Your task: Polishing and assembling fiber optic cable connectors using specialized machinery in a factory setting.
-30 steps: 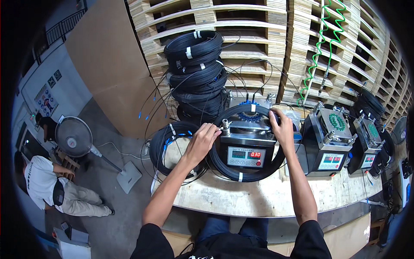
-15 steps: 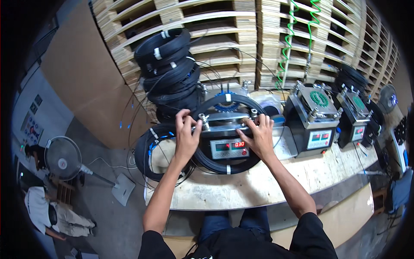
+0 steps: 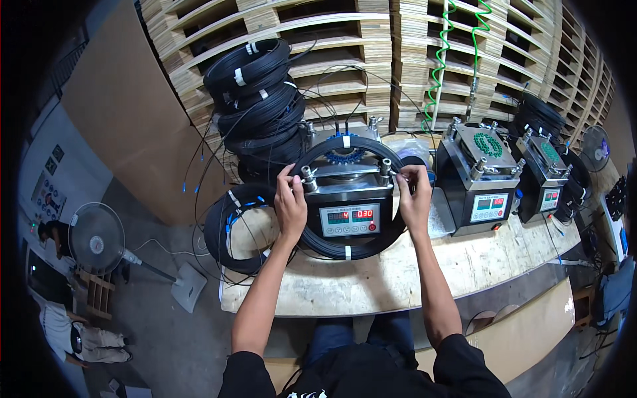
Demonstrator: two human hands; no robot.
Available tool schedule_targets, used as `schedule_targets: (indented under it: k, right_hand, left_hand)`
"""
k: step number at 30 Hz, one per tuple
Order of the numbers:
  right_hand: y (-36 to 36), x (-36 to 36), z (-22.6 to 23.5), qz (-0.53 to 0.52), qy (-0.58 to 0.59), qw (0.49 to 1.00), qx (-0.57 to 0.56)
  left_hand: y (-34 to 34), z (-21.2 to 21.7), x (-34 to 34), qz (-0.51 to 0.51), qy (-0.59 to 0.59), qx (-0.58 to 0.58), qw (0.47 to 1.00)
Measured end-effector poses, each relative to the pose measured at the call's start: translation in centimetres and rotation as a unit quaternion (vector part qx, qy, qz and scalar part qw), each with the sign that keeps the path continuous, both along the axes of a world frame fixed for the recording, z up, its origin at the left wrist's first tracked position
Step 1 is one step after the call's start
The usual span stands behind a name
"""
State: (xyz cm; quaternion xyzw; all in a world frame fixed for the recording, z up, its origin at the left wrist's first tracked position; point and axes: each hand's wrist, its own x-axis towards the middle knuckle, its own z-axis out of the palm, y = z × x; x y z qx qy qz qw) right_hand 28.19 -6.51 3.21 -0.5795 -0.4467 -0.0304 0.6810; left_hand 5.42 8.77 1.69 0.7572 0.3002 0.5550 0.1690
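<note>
A black cable coil (image 3: 348, 252), bound with white tape, stands in a ring around the front of a black polishing-type machine (image 3: 385, 215) with a metal top and a red-lit display. My left hand (image 3: 290, 207) is closed at the coil's left side, beside a metal clamp knob (image 3: 308, 178). On the opposite side, my right hand (image 3: 415, 199) has its bent fingers on the coil's right edge. Two thin cables rise from a round blue-ringed fixture (image 3: 345, 156) on the machine top. Parts of the fingertips are hidden against the dark coil.
Left of the machine lies another coil (image 3: 242, 262) with blue-tipped ends; behind it rises a stack of black coils (image 3: 259, 119). Two similar machines (image 3: 488, 179) with green-ringed tops stand to the right. Wooden pallets (image 3: 332, 53) back the table. A floor fan (image 3: 97, 244) and a person (image 3: 79, 335) are at left.
Both hands have moved outward from the metal clamps at the machine's front to the two sides of the coil. The right hand shifted right and away from the display.
</note>
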Motion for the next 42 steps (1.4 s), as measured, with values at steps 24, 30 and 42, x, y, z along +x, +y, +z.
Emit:
schedule_targets:
  k: [24, 30, 42]
  right_hand:
    - [-1.6, -0.1, 1.1, -0.064, -0.209, 0.973, -0.08]
    - [-1.4, 0.9, 1.3, -0.05, -0.089, 0.985, -0.14]
    - [-2.4, 1.2, 2.1, 0.028, -0.081, 0.985, -0.147]
  left_hand:
    - [0.1, -0.6, -0.4, 0.002, -0.033, 0.026, 0.999]
    - [-0.3, -0.1, -0.3, 0.019, -0.009, 0.0, 1.0]
    - [0.5, -0.8, -0.2, 0.027, -0.03, 0.019, 0.999]
